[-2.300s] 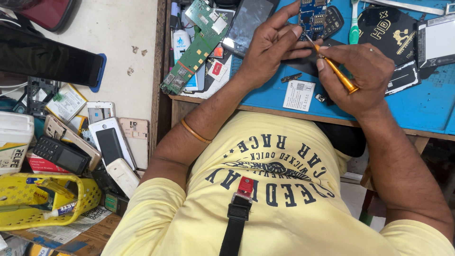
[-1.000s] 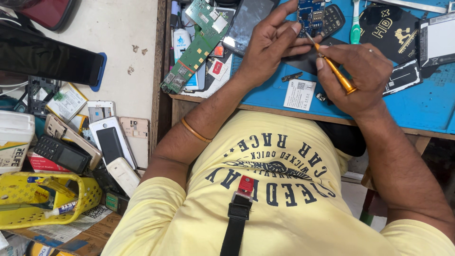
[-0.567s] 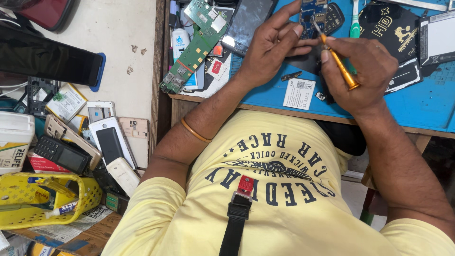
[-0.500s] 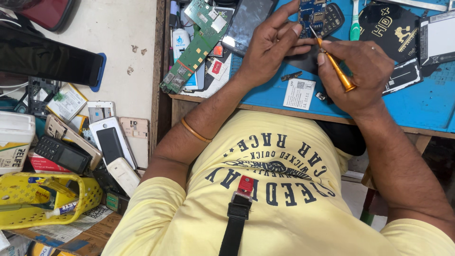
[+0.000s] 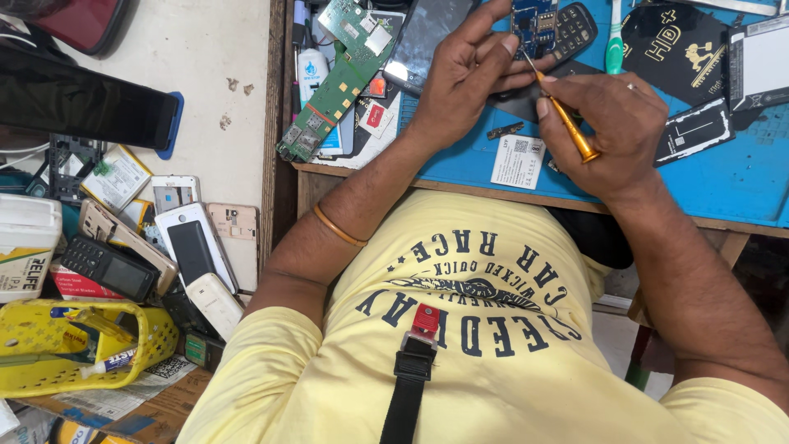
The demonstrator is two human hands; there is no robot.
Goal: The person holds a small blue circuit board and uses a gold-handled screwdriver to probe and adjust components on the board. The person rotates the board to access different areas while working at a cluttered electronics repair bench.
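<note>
A: What sits nearest, at the bottom of the frame?

B: A yellow printed T-shirt (image 5: 493, 329) with a black strap (image 5: 404, 395) running down it. At lower left, a yellow plastic basket (image 5: 156, 337) lies beside a heap of old phones (image 5: 177, 255).

A: And the hands?

B: Both are up at the top centre, over a blue work mat (image 5: 731, 177). The right hand (image 5: 612, 131) is closed around a small screwdriver (image 5: 567, 123) with an orange handle, pinched between thumb and fingers. Its tip points up and left at a small blue phone circuit board (image 5: 534, 20).

A: The left hand?

B: The left hand (image 5: 464, 78), with a thin orange bangle (image 5: 335, 227) on that forearm, presses its fingers down on the board to steady it. The fingers are spread, not curled around anything. The two hands are close together, nearly touching.

A: What lies farther off?

B: A long green circuit board (image 5: 333, 78) at upper centre-left, a dark keypad phone (image 5: 575, 29) just beside the blue board, a green toothbrush (image 5: 614, 37), and a white label (image 5: 518, 160) on the mat below the hands.
</note>
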